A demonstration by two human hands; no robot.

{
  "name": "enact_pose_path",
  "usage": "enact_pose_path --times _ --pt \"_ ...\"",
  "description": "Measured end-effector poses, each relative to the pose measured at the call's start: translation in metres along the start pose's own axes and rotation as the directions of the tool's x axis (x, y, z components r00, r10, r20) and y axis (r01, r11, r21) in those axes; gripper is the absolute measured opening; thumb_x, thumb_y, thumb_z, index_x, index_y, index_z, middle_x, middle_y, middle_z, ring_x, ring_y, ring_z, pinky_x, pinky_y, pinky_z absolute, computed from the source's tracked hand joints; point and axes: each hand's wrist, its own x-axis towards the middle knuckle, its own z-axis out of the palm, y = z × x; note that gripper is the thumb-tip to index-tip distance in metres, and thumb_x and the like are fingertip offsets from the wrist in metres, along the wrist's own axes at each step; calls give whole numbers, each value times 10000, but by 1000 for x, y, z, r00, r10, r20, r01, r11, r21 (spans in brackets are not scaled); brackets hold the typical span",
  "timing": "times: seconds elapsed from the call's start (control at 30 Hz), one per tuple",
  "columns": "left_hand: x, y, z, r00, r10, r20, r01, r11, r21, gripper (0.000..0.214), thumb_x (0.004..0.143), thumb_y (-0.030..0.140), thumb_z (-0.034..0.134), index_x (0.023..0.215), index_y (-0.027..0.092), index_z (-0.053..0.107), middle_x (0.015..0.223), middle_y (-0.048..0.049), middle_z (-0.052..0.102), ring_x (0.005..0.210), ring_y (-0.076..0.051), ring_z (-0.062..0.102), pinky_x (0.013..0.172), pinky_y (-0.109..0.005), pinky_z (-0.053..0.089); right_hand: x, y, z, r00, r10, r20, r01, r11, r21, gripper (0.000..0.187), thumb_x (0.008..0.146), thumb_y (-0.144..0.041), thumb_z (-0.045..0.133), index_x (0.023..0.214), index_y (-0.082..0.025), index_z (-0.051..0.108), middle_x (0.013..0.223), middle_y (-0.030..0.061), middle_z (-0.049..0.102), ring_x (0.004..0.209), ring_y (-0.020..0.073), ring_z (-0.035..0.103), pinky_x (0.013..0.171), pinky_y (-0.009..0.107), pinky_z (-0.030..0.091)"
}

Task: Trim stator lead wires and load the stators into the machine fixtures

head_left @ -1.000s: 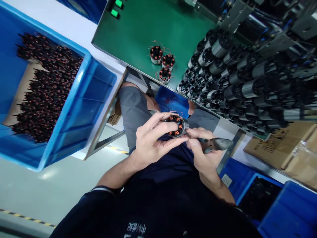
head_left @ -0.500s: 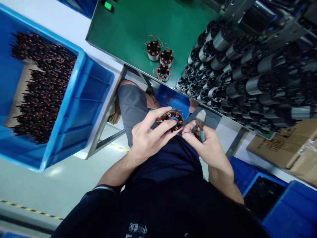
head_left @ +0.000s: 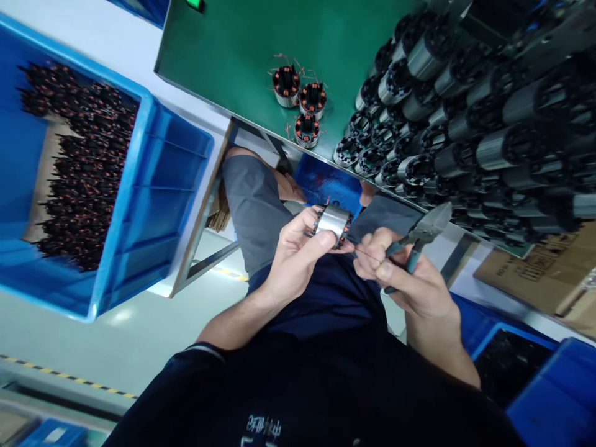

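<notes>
Clasping stator point(head_left: 334, 222), left hand point(head_left: 298, 256), gripping pliers point(head_left: 423, 233), right hand point(head_left: 412, 287)

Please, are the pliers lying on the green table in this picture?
No, the pliers are held in the person's right hand, with their metal tip pointing away from the left hand.

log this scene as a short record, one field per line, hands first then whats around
left hand: holds a metal-sided core
right hand: pinches a thin wire running toward the core, with pliers also in the grip
green tabletop: three copper-wound cores near the edge; a stack of cores to their right
blue bin: on the left, holding many dark parts with coppery bits
</notes>
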Motion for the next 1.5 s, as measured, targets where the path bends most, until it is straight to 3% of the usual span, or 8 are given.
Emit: enact_pose_path --times 0.2,0.4,0.57,0.9,1.07,1.3,1.4,1.5 --pt "5 -1 -2 987 134 -91 -138 989 -46 460 1097 593 896 1024 255 593 1170 29 720 977 -194 931 835 -302 795 -20 1 7 914 -171 -369 103 975 -196 205 1183 -428 768 1294 -257 784 923 35 523 819 174 533 740 335 457" --pt "9 -8 1 954 248 -170 -268 957 -106 387 1090 494 933 1004 249 645 1137 37 707 945 -162 893 906 -354 807 -34 22 22 962 -273 18 186 603 -776 282 1150 -120 622 1396 -239 691 1028 -5 666 894 104 639 855 246 536" --pt "7 -9 6 934 319 -164 -326 945 -20 358 1102 503 915 1028 255 667 1175 13 725 1023 -172 872 979 -359 780 -15 23 29 954 -296 -35 131 520 -844 254 1182 -183 601 1416 -170 699 1058 29 689 909 129 634 908 267 556" --pt "4 -10 5 901 407 -151 -391 912 125 481 1090 523 926 943 248 560 1189 -12 733 1132 -199 831 1010 -370 704 -3 18 27 952 -306 24 187 515 -837 110 1151 -126 612 1213 -216 604 1013 -13 645 850 103 574 930 208 544" --pt "4 -10 6 906 393 -159 -380 919 104 473 1084 502 937 907 241 584 1086 -2 715 1019 -159 794 926 -317 686 -3 17 27 952 -307 10 178 525 -833 129 1108 -90 622 1134 -212 590 897 -44 597 718 82 501 748 201 478" --pt "14 -20 8 947 151 -283 -175 983 -63 555 966 600 1031 859 235 627 945 32 703 864 -114 763 798 -222 681 16 24 18 962 -272 -29 133 557 -820 158 1108 -129 600 971 -193 644 808 -50 675 637 65 583 721 208 499" --pt "20 -18 -8 942 -13 -335 -39 988 -147 615 888 699 1055 912 247 639 975 41 746 816 -137 829 804 -265 729 22 31 4 971 -224 -78 69 580 -812 153 1132 -194 605 1104 -185 755 792 -64 690 624 61 590 740 198 505" --pt "22 4 -59 897 -4 -442 -39 995 -87 665 848 765 1046 986 260 636 1068 22 807 795 -168 868 779 -287 735 13 45 -21 958 -189 -217 -61 602 -796 253 1135 -306 644 1290 -209 820 802 -61 674 653 73 599 752 202 502"
